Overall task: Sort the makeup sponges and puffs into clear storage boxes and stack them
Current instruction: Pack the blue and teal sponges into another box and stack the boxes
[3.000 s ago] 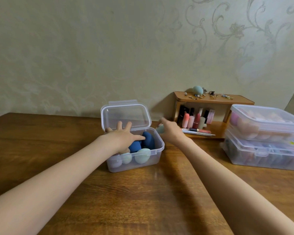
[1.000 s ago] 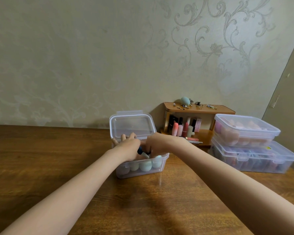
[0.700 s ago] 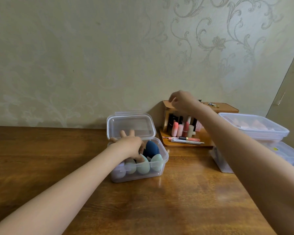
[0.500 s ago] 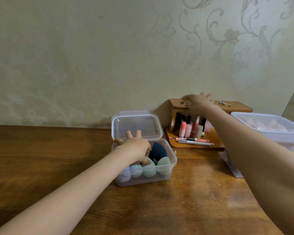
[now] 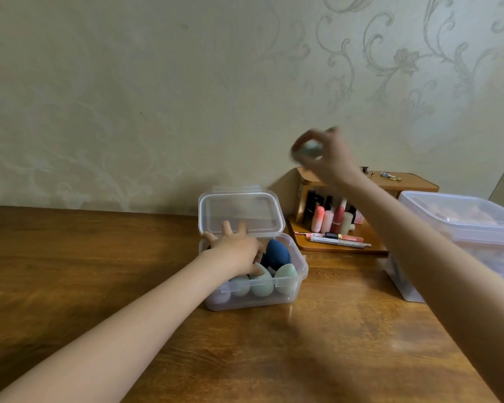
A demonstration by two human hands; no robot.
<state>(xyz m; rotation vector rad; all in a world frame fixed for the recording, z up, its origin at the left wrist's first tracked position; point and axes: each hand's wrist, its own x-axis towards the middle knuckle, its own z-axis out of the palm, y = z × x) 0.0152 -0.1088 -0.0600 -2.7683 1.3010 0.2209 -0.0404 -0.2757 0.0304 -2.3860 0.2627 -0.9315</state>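
Observation:
A small clear box stands mid-table with its hinged lid upright. Inside lie a dark blue sponge and several pale green and lilac egg-shaped sponges. My left hand rests on the sponges in the box, fingers spread toward the lid. My right hand is raised in the air above the wooden shelf, blurred, and grips a pale teal sponge between thumb and fingers.
A small wooden shelf against the wall holds lipsticks, pens and small jewellery. Two stacked clear boxes with pinkish puffs stand at the right edge. The brown table runs to the wall behind.
My right hand has lifted off the shelf top with the teal sponge and moved up and left. My left hand stays in the box.

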